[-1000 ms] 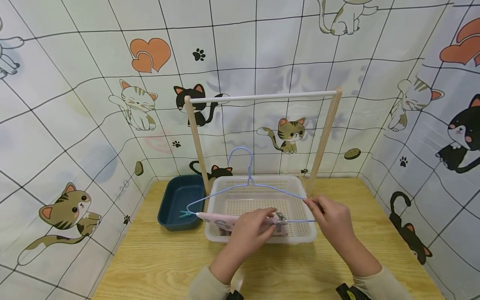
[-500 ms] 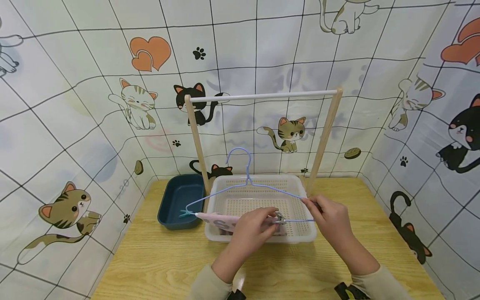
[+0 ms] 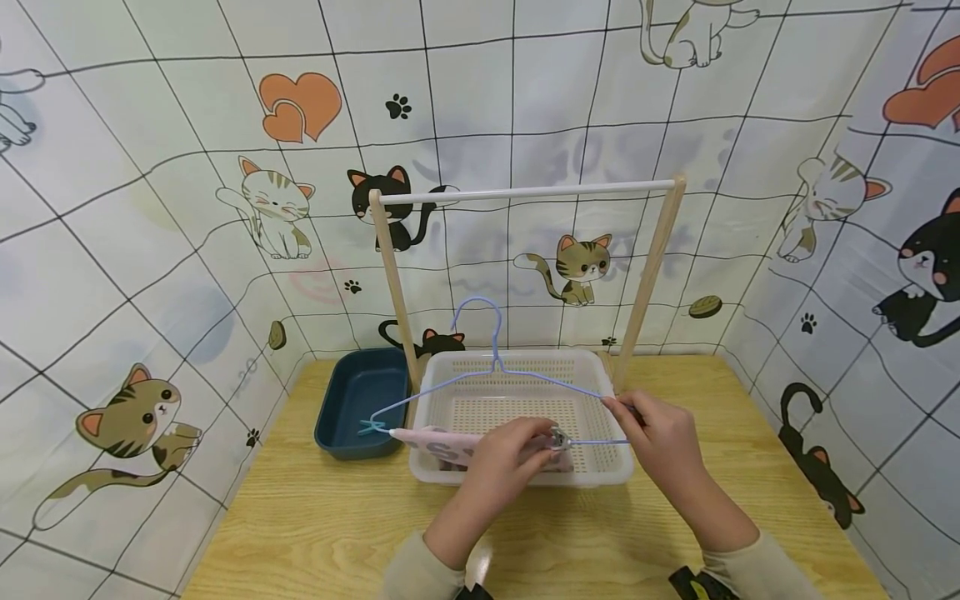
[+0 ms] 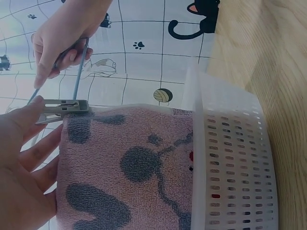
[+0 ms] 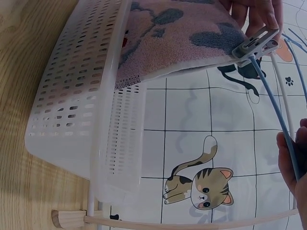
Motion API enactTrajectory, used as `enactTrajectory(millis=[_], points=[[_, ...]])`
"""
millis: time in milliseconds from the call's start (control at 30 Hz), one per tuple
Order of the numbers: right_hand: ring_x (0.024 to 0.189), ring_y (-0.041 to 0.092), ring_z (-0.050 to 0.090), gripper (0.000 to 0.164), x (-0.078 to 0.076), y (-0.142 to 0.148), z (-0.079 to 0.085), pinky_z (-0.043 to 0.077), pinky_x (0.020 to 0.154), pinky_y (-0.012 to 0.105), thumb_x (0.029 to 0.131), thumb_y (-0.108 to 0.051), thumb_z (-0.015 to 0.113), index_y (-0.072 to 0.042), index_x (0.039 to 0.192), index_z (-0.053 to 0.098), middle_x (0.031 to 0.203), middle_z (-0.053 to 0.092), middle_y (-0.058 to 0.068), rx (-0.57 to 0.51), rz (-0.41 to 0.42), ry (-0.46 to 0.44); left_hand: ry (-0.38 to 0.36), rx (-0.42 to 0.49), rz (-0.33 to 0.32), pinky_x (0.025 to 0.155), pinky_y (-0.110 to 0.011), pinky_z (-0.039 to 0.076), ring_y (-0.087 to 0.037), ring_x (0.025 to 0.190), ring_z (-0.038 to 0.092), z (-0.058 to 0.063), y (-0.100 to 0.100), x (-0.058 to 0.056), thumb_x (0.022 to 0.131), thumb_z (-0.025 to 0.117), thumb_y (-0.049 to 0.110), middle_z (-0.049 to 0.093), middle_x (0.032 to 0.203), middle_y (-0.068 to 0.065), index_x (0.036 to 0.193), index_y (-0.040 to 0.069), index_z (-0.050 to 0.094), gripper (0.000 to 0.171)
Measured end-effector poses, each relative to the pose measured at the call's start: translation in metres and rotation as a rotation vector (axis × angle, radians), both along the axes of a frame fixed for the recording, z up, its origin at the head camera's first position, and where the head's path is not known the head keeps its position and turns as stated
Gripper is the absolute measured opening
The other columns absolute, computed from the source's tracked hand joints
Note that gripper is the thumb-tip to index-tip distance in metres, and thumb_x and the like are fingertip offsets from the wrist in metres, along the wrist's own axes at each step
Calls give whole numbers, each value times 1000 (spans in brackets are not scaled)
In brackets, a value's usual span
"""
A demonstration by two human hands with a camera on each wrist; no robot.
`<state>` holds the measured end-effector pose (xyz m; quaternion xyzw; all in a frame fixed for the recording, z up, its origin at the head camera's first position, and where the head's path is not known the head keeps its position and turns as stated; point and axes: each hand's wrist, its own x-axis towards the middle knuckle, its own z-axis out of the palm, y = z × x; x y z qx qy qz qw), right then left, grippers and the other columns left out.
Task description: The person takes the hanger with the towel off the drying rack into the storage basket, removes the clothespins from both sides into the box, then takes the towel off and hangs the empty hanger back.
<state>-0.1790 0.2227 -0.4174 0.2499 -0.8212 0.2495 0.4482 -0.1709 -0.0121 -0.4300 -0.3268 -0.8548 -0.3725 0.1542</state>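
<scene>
A blue wire hanger (image 3: 497,337) is held over the white basket, its hook upward. My right hand (image 3: 663,437) grips the hanger's right corner. A pink towel (image 4: 139,163) with grey patches hangs over the hanger's bottom bar, its lower part reaching into the basket. At the towel's right upper corner sits a grey clothespin (image 4: 72,106), jaws over towel and bar. My left hand (image 3: 504,457) pinches this clothespin's handles between thumb and fingers. A teal clothespin (image 3: 372,427) is at the hanger's left corner, beside the towel's other end.
The white perforated basket (image 3: 600,481) stands on the wooden table (image 3: 600,546), holding more cloth. A dark blue tub (image 3: 327,433) is left of it. Behind rises a rack with a white rail (image 3: 525,193) and wooden posts (image 3: 648,275). Cat-printed sheeting surrounds the table.
The hanger has shifted very slightly left, its left end dipping a little. Both hands keep nearly the same places, the left still at the grey clothespin and the right at the hanger corner.
</scene>
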Motion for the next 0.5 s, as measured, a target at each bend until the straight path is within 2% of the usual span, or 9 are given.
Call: enactTrajectory(millis=[233,500], points=[[47,-5,31,46,0,0,-1,27,40,16,99,-48,47,-12,77,64,58,45,-15,-10,6,-6,-60,89,-40,90,-25,49,-7,101,65,-2,-1,0,87,73,19,69,109,2,118,12,67,32],[48,-4,30,47,1,-1,1,27,41,16,100,-49,46,-12,77,63,58,43,-16,-19,10,-23,-141,192,-6,88,-28,50,-10,99,64,-4,0,2,87,72,24,70,106,0,115,12,69,30]])
